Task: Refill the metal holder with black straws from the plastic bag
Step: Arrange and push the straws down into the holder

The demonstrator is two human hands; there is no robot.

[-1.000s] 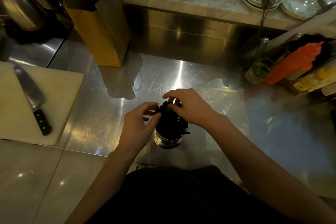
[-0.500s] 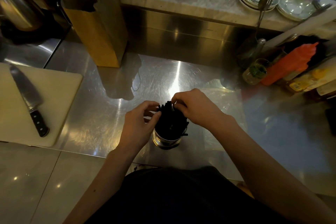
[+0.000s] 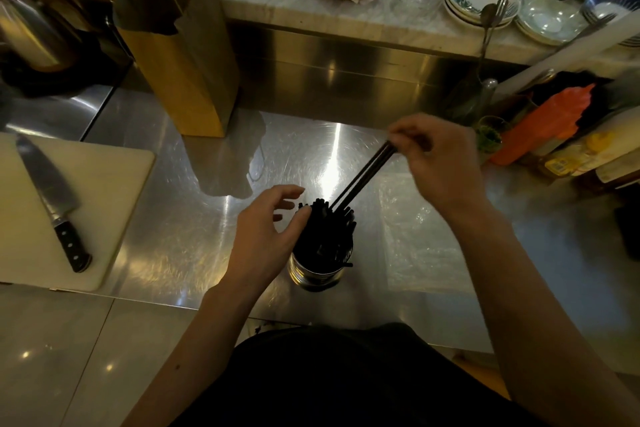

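1. Metal holder [image 3: 317, 272]: stands upright on the steel worktop [image 3: 173, 225], nearest the person. It is packed with black straws [image 3: 325, 229] that rise well above its rim.
2. Left hand [image 3: 266, 236]: grip apart, fingers relaxed. It is cupped against the left side of the bundle, as it was half a second ago.
3. Right hand [image 3: 440, 163]: half a second ago it rested on the bundle top. It is now raised up and to the right, grip clamped on a few lifted straws [image 3: 363, 177]. These slant down, with their lower ends among the bundle tops.
4. Plastic bag [image 3: 419, 239]: lies flat just right of the holder and looks emptied.
5. Assessment: the refill is probably near completion, and these straws likely need reseating.
6. Further left: a knife [image 3: 52, 198] lies on a cutting board [image 3: 114, 204].
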